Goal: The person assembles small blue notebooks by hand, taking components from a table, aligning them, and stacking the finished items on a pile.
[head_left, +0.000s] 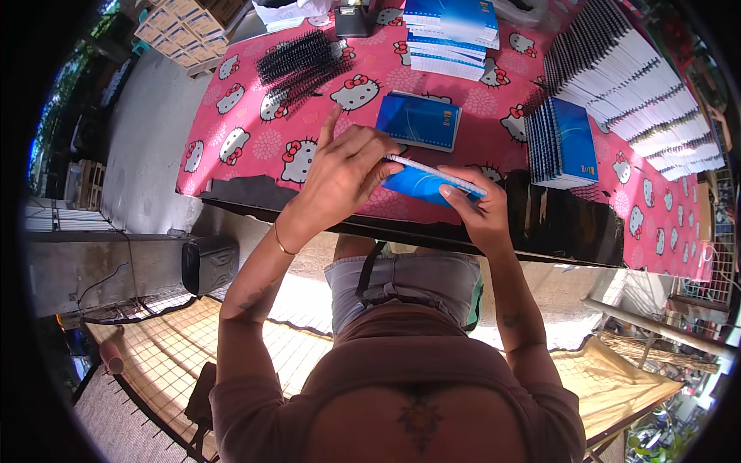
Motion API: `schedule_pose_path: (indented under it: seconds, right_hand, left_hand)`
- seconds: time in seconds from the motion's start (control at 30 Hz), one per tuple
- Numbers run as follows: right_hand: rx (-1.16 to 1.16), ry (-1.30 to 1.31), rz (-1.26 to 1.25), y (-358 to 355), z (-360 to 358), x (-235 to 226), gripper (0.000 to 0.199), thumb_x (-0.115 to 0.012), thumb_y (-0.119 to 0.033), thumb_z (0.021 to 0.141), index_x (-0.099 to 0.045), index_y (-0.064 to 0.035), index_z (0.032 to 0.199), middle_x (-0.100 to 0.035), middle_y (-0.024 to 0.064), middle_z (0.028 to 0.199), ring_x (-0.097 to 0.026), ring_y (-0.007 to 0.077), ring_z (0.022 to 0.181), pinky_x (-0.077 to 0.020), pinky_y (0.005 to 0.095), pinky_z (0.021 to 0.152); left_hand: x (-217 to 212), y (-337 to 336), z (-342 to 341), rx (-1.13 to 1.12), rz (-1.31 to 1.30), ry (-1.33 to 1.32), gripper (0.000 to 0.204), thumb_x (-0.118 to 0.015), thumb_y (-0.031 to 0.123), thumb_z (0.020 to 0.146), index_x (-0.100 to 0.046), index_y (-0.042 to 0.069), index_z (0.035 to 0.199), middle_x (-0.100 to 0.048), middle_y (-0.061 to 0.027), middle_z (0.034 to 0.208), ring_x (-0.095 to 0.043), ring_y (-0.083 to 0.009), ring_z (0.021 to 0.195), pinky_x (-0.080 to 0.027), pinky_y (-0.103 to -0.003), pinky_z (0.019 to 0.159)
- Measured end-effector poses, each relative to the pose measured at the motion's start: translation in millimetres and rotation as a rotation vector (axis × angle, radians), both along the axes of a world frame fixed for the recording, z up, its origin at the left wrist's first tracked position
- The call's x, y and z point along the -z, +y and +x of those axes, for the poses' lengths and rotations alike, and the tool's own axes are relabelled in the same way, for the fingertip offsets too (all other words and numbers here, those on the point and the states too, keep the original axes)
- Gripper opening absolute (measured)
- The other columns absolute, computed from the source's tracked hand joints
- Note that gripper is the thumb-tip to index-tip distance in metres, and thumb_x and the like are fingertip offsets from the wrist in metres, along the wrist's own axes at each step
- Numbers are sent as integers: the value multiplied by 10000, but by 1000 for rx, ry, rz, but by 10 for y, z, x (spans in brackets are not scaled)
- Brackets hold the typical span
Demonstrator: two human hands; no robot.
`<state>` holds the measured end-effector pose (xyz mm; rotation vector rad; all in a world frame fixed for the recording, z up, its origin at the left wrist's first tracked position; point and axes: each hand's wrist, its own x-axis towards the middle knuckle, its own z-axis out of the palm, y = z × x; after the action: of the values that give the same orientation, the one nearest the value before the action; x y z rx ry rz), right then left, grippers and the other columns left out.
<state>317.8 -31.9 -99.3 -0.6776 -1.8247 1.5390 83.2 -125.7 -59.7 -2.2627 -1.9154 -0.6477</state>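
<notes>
Over the table's front edge I hold a thin blue-covered notebook (421, 185), tilted with its white page edge upward. My left hand (340, 166) pinches its left end between thumb and fingers, one finger pointing up and away. At the right end, my right hand (480, 208) grips it with the thumb on the cover. Just beyond lies another blue-covered booklet (417, 121), flat, with a row of punched holes along its near edge. Whether a coil runs through the held notebook, I cannot tell.
A pink patterned cloth covers the table (266, 147). Black binding coils (297, 65) lie at the back left. Blue booklets (451, 46) are piled at the back. Spiral-bound notebooks (562, 143) stand stacked at right, beside a long row of more (633, 85). Cartons (185, 35) sit beyond the left corner.
</notes>
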Motion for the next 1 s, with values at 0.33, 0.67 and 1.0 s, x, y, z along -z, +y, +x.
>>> schedule_pose_path:
  seconds: [0.33, 0.67, 1.0]
  right_hand:
    - [11, -33, -141, -41, 62, 127, 261, -679, -98, 927, -680, -6, 1171, -704, 32, 993, -600, 63, 874, -479, 203, 799]
    - [334, 141, 842, -486, 211, 256, 572, -789, -47, 722, -542, -26, 1237, -564, 190, 1261, -575, 296, 1154, -460, 463, 960]
    - [-833, -539, 275, -408, 118, 1445, 270, -560, -194, 964, -661, -66, 1179, -691, 148, 1040, -670, 287, 931, -529, 390, 872]
  left_hand:
    - [181, -66, 245, -178, 111, 98, 476, -589, 390, 949, -577, 83, 1312, -571, -131, 1343, -489, -324, 1298, -99, -676, 1126]
    - [266, 73, 129, 81, -36, -302, 214, -726, 151, 860, -632, 35, 1013, -651, -127, 849, -650, -342, 750, -500, -432, 646]
    - [110, 52, 135, 81, 6, -233, 200, -685, 220, 910, -623, 45, 986, -665, -127, 844, -664, -335, 720, -534, -421, 614]
